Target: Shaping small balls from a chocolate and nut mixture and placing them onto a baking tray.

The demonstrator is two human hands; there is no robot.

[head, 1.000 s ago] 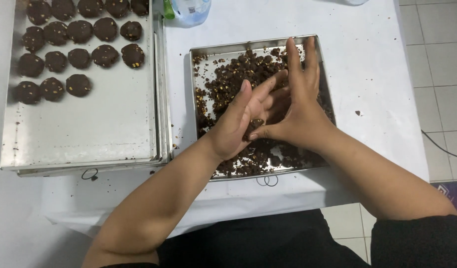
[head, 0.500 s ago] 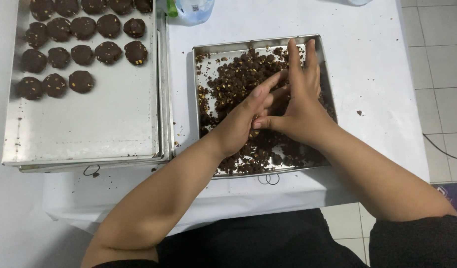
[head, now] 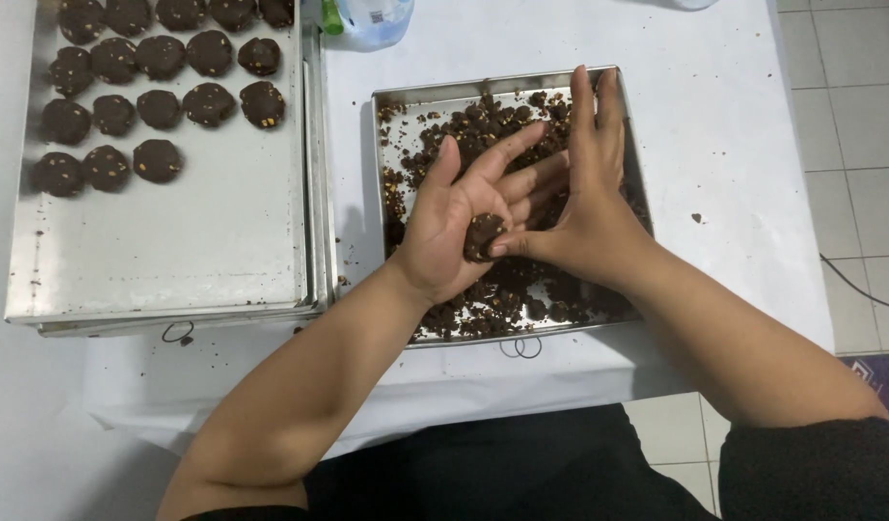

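Observation:
A small dark lump of chocolate dough (head: 481, 235) lies in the palm of my left hand (head: 459, 217), which is turned palm up over a square metal tray (head: 391, 97) of crumbly dark dough with nut bits (head: 483, 130). My right hand (head: 584, 207) stands edge-on against the left palm, fingers straight, its thumb pressing the lump. Both hands hover above the middle of the tray.
A large flat metal baking sheet (head: 193, 241) lies to the left, with rows of round dark dough discs (head: 155, 82) at its far end. A clear plastic bottle (head: 367, 17) stands at the top edge. White cloth covers the table (head: 734, 125); tiled floor lies to the right.
My left palm has opened and turned upward, so the dough lump shows. My right hand has shifted slightly and now presses it with the thumb.

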